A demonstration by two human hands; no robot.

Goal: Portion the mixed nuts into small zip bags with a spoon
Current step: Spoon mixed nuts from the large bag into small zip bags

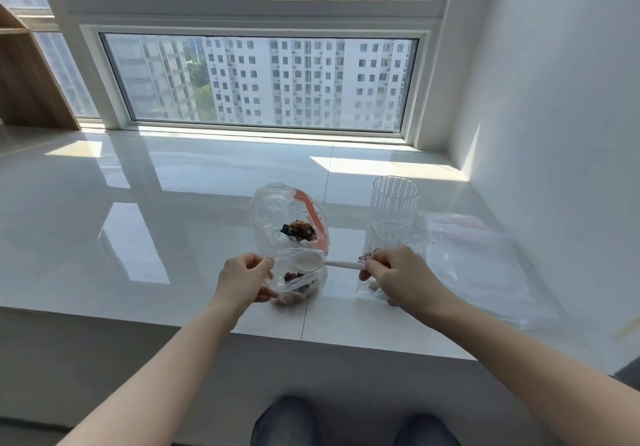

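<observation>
Your left hand (244, 277) pinches open the mouth of a small zip bag (297, 284) near the counter's (173, 237) front edge, while your right hand (398, 277) grips the handle of a white plastic spoon (322, 263) whose bowl, seemingly empty, hovers over that opening. The larger bag of mixed nuts (289, 218) sits just behind. Loosen the left pinch and the mouth may collapse, scattering nuts over the edge; your right wrist could also nudge the partly filled bag (389, 241) beneath it.

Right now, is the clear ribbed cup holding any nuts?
No. The clear ribbed cup stands upright and looks empty; the nuts sit in the small zip bag and the large bag behind it.
</observation>
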